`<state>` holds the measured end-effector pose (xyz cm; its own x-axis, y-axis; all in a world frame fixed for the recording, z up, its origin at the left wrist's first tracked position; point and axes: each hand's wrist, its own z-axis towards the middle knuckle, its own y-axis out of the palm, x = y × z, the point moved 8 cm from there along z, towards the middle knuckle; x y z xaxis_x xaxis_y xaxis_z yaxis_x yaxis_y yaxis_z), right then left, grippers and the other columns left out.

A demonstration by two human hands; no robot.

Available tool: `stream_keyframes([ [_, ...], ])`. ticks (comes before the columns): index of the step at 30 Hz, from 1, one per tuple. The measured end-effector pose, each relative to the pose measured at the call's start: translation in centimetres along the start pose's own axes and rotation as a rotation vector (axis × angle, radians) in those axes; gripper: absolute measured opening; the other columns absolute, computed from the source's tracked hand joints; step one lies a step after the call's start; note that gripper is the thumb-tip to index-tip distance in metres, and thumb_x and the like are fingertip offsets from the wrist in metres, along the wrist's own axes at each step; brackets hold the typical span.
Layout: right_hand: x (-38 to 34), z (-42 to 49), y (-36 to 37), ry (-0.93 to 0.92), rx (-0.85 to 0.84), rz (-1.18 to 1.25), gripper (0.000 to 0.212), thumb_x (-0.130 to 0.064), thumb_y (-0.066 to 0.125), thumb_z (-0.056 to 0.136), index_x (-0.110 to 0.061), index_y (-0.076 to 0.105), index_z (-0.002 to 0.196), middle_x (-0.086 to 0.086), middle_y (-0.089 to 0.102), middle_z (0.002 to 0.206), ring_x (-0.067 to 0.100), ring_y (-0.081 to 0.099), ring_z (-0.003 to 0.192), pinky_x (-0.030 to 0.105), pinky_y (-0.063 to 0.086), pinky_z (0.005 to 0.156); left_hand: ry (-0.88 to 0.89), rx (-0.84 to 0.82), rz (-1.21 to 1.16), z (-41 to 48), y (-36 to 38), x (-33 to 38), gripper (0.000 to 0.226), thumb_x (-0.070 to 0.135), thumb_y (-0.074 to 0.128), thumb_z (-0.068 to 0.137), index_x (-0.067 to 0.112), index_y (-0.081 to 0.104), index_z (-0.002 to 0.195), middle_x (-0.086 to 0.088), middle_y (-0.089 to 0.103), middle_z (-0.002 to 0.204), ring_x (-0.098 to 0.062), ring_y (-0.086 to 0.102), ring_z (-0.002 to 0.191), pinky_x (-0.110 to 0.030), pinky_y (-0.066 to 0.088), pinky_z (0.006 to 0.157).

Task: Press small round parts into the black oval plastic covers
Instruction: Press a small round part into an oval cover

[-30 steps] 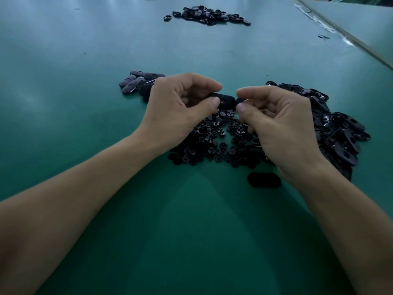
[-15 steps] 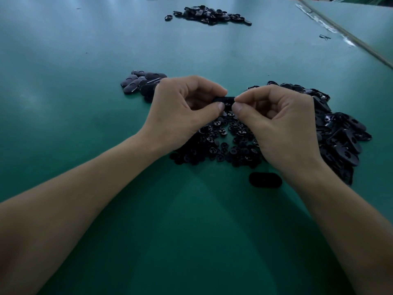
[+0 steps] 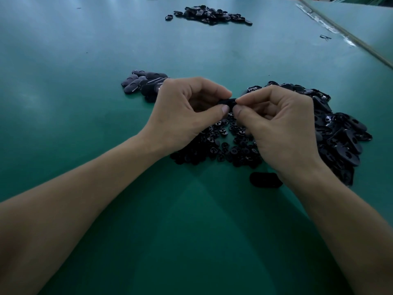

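My left hand (image 3: 182,111) and my right hand (image 3: 276,124) meet above the table, both pinching one black oval cover (image 3: 228,101) between thumbs and forefingers. Only a small strip of the cover shows between the fingertips. Whether a small round part sits under my right fingertips is hidden. Beneath the hands lies a heap of small round parts (image 3: 221,143). A pile of black oval covers (image 3: 340,135) spreads to the right of my right hand. A single oval cover (image 3: 265,179) lies flat near my right wrist.
A small group of oval covers (image 3: 142,81) lies behind my left hand. Another pile of black parts (image 3: 210,14) sits far back on the green table (image 3: 85,103). A seam or table edge (image 3: 344,37) runs diagonally at the upper right.
My hands have drawn closer together; the right fingertips closed onto the cover held by the left hand, so less of the cover shows now.
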<state>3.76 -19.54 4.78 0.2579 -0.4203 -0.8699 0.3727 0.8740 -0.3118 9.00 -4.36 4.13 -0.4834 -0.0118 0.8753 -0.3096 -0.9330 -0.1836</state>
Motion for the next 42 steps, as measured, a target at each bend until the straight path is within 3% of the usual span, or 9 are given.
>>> stream_keyframes([
  [8,0.3,-0.4,0.6,0.03,0.051,0.014,0.014,-0.013,0.077,0.082,-0.027,0.074,0.081,-0.009,0.074,0.073,0.007,0.071,0.069,0.029,0.055,0.068,-0.005,0.009,0.006,0.1,-0.1,0.0,0.026,-0.001,0.072,0.081,0.02,0.07,0.095,0.008,0.075,0.087,-0.006,0.072,0.082,-0.024,0.058,0.081],
  [15,-1.4,-1.0,1.0,-0.057,0.071,-0.141,0.016,-0.014,0.071,0.089,-0.019,0.079,0.102,-0.015,0.074,0.088,-0.002,0.069,0.08,0.024,0.057,0.081,0.019,0.054,0.034,0.2,-0.6,0.1,0.023,0.003,0.074,0.081,0.022,0.07,0.095,0.005,0.074,0.087,-0.005,0.071,0.081,-0.02,0.055,0.079],
  [21,-1.5,-0.9,1.2,-0.058,0.024,-0.151,0.018,-0.012,0.07,0.089,-0.016,0.078,0.104,-0.015,0.074,0.085,0.001,0.068,0.075,0.016,0.052,0.074,0.026,0.072,0.051,0.4,-0.7,-0.1,0.027,0.0,0.076,0.082,0.024,0.069,0.093,0.009,0.073,0.085,-0.002,0.07,0.078,-0.018,0.054,0.076],
  [27,-0.9,-0.4,0.5,-0.076,0.017,-0.205,0.024,-0.02,0.072,0.089,-0.025,0.072,0.113,-0.014,0.068,0.089,0.0,0.064,0.078,0.009,0.046,0.069,0.017,0.038,0.043,0.3,-0.5,0.0,0.028,-0.004,0.073,0.083,0.023,0.067,0.091,0.005,0.072,0.083,-0.003,0.067,0.074,-0.018,0.054,0.072],
  [31,-0.1,0.1,0.5,-0.047,-0.031,-0.141,0.016,-0.014,0.073,0.089,-0.022,0.076,0.102,-0.017,0.071,0.088,-0.003,0.068,0.082,0.02,0.055,0.082,-0.014,-0.012,0.008,0.2,-0.2,-0.2,0.029,-0.005,0.074,0.083,0.021,0.067,0.095,0.008,0.073,0.077,-0.003,0.067,0.07,-0.016,0.053,0.069],
  [35,0.4,0.3,0.2,-0.024,-0.038,-0.045,0.013,-0.015,0.076,0.085,-0.027,0.074,0.089,-0.011,0.074,0.079,0.003,0.071,0.076,0.023,0.056,0.076,-0.032,-0.027,-0.015,0.2,-0.2,-0.4,0.029,-0.003,0.076,0.083,0.02,0.066,0.097,0.01,0.075,0.077,-0.003,0.068,0.069,-0.017,0.054,0.069],
  [42,0.5,0.4,0.0,-0.028,-0.054,-0.042,0.007,-0.022,0.079,0.082,-0.025,0.074,0.086,-0.008,0.074,0.077,0.007,0.069,0.071,0.026,0.056,0.07,-0.034,-0.022,0.002,0.3,-0.2,-0.4,0.028,0.0,0.078,0.082,0.022,0.068,0.096,0.012,0.075,0.076,-0.003,0.07,0.072,-0.017,0.055,0.072],
])
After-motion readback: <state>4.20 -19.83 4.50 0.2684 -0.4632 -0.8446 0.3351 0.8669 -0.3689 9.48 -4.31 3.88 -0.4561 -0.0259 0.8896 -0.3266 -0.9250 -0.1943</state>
